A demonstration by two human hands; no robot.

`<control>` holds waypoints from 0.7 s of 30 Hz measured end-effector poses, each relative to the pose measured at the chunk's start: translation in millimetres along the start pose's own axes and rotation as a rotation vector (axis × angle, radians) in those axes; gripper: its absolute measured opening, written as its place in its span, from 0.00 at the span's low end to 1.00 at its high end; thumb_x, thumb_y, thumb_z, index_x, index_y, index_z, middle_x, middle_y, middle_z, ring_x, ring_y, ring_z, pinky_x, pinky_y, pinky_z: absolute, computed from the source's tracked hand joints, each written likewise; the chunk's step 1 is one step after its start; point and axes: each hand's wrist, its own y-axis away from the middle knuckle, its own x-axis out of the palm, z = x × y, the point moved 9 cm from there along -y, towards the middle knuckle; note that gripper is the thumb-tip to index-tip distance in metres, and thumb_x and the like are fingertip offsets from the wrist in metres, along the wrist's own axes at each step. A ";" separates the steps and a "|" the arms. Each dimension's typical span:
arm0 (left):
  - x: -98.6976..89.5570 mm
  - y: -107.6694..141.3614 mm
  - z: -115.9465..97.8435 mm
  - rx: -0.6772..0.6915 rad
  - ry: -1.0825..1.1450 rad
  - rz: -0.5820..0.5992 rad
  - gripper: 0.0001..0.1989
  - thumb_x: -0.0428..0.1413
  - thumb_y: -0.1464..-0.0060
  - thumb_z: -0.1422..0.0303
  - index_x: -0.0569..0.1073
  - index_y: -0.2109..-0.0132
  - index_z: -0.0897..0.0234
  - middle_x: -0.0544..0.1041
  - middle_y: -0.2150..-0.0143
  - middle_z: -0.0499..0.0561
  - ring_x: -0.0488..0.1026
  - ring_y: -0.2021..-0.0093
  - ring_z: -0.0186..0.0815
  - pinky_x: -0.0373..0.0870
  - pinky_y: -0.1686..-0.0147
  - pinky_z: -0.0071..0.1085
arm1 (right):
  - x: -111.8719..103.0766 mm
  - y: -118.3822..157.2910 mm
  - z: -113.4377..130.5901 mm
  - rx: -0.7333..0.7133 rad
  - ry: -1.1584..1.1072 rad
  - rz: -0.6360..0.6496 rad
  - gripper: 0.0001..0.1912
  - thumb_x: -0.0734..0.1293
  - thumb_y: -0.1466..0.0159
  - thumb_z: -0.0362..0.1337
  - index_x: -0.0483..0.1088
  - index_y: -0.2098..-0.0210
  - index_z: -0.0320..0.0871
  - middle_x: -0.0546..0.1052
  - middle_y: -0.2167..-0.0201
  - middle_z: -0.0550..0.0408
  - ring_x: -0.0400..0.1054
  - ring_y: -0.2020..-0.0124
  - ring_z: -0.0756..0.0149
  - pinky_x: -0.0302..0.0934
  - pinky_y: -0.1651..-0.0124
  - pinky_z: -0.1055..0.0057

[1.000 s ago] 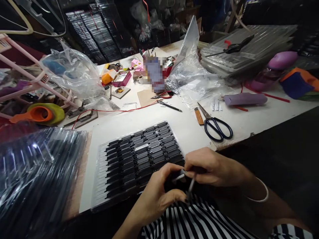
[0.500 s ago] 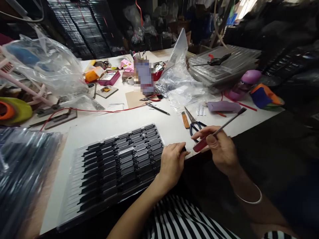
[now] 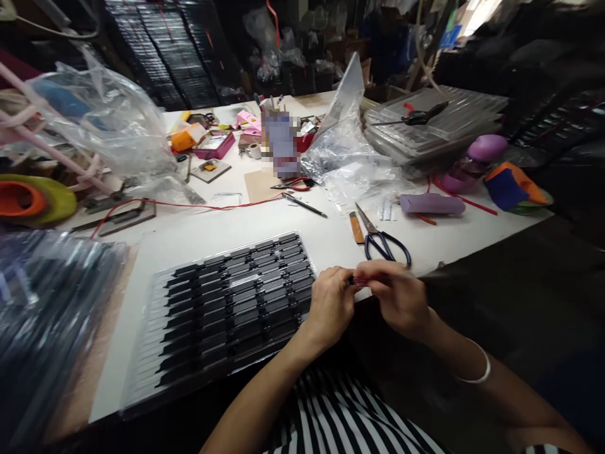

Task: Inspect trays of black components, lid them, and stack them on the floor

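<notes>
My left hand (image 3: 331, 306) is closed in a pinch at the right end of the tray, its fingertips on a small dark piece (image 3: 350, 281), mostly covered. My right hand (image 3: 399, 299) has its fingers curled right against the left fingertips. A bit of red handle (image 3: 361, 281) shows between them, from a slim red-handled tool whose shaft I cannot make out now. The clear plastic tray (image 3: 151, 315) to the left holds rows of black slotted parts (image 3: 243, 296). Just beyond the right hand lie scissors (image 3: 378, 239) with dark blue handles.
An orange-brown strip (image 3: 356, 228), a black pen (image 3: 305, 205) and red-handled pliers (image 3: 295, 184) lie farther back. A purple case (image 3: 432, 204) and purple bottle (image 3: 477, 161) stand right. Clear bags (image 3: 350, 170), stacked trays (image 3: 430, 126) and wrapped black parts (image 3: 51, 315) surround the work spot.
My right hand has moved left and down to meet the left fingertips. The tool's long shaft, plain before, no longer shows. My left hand keeps its pinch; the view has shifted slightly.
</notes>
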 end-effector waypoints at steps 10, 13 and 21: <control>-117.8 38.2 -10.6 0.047 0.010 -0.326 0.17 0.51 0.40 0.74 0.69 0.44 0.59 0.73 0.55 0.52 0.72 0.56 0.33 0.70 0.55 0.31 | 16.4 -2.8 -33.1 0.131 0.136 -0.013 0.12 0.62 0.33 0.37 0.66 0.51 0.44 0.75 0.69 0.54 0.72 0.71 0.67 0.67 0.68 0.70; -164.5 53.5 27.4 -0.132 -0.164 -0.358 0.19 0.51 0.40 0.72 0.69 0.43 0.56 0.68 0.58 0.50 0.69 0.60 0.32 0.70 0.58 0.30 | 45.1 -7.7 -46.5 0.102 0.137 0.024 0.16 0.62 0.34 0.38 0.64 0.47 0.43 0.74 0.68 0.53 0.71 0.71 0.66 0.68 0.67 0.69; -209.1 70.6 74.4 -0.248 -0.372 -0.409 0.09 0.55 0.44 0.68 0.71 0.55 0.62 0.75 0.65 0.49 0.73 0.67 0.35 0.70 0.64 0.33 | 62.0 3.7 -74.1 0.365 -0.028 -0.052 0.20 0.64 0.36 0.42 0.63 0.45 0.44 0.73 0.65 0.53 0.72 0.70 0.66 0.68 0.70 0.70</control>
